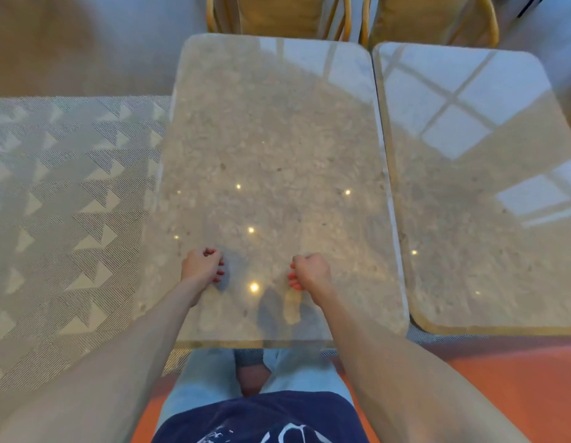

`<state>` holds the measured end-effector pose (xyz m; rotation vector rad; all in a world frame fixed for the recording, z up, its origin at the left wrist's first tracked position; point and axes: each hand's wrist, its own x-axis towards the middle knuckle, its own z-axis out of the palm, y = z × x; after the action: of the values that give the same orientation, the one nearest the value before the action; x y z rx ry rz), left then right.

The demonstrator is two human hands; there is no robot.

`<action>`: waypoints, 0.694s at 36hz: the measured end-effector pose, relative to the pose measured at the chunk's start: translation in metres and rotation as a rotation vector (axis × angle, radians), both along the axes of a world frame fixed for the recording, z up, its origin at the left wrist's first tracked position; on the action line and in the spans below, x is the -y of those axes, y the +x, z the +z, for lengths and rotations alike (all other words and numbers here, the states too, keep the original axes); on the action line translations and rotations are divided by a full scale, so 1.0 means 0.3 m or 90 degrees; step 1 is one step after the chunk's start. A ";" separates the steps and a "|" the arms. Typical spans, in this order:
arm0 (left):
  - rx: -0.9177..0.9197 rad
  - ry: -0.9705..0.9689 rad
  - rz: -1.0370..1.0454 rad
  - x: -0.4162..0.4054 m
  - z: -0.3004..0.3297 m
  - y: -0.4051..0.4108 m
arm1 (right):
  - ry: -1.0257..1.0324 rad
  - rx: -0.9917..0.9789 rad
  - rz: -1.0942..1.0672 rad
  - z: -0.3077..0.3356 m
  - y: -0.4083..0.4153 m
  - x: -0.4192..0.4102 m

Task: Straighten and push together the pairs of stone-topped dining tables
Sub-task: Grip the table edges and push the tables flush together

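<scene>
Head view: both fists, left hand (202, 266) and right hand (310, 271), curl holding nothing above the near table (271, 129); second table (476, 193) sits just beside it.

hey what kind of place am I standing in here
Probably a restaurant or café dining room: two glossy beige stone-topped tables stand side by side, yellow cushioned rattan chairs are tucked in on the far side, and a grey triangle-patterned carpet covers the floor.
</scene>
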<state>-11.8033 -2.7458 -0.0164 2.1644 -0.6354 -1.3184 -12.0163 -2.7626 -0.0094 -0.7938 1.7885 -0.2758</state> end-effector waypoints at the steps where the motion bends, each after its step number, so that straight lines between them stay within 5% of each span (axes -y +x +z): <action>1: -0.005 -0.006 0.000 0.021 0.005 0.027 | -0.004 -0.004 0.003 0.006 0.030 0.020; 10: -0.146 -0.090 0.000 0.230 0.079 0.319 | -0.105 0.058 -0.036 0.069 0.481 0.222; 18: -0.311 -0.220 -0.040 0.500 0.136 0.836 | -0.266 0.015 -0.110 0.135 1.074 0.458; 25: -0.340 -0.284 -0.070 0.609 0.263 1.238 | -0.339 0.053 -0.209 0.261 1.537 0.572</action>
<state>-11.4318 -2.9284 0.0624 1.3654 -0.7443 -1.5516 -11.5551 -2.9343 0.0689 -0.8325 1.7806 -1.0175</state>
